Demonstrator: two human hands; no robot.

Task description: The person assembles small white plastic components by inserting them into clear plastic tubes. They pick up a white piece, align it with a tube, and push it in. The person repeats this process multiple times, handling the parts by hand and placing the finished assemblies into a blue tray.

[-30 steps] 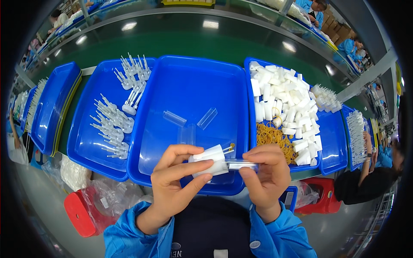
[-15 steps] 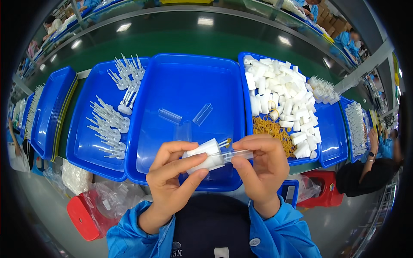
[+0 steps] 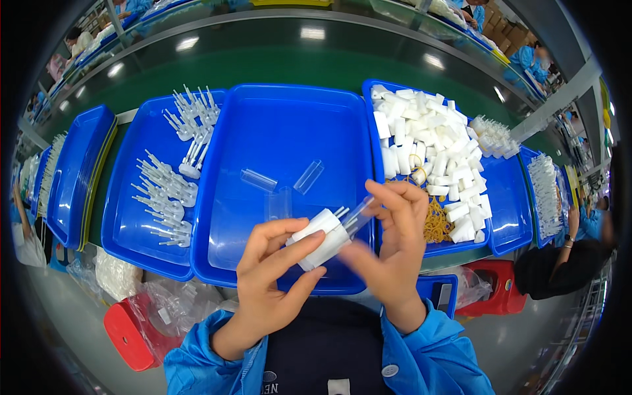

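Note:
My left hand point(image 3: 280, 263) grips a bundle of white foam pieces point(image 3: 322, 238) between thumb and fingers. Thin pale rods point(image 3: 340, 212) stick out of the bundle's upper end. Beside them a clear plastic tube point(image 3: 359, 215) slants up to the right. My right hand point(image 3: 398, 247) has its fingertips on the tube's far end, while its thumb is smeared by motion near the foam. Whether the tube sits over a rod I cannot tell. Several more clear plastic pieces point(image 3: 309, 176) lie in the large blue tray point(image 3: 293, 108) beneath.
On the left, a blue tray point(image 3: 125, 217) holds several clusters of white-stemmed parts point(image 3: 164, 187). The right tray holds a heap of white foam pieces point(image 3: 431, 138) and yellowish rubber bands point(image 3: 436, 220). Red stools point(image 3: 128, 336) stand below. A person's arm point(image 3: 570, 240) shows at far right.
My right hand has moved up and its thumb has come away from the clear tube. The bundle has turned in my left hand, so the rods and tube point more upward.

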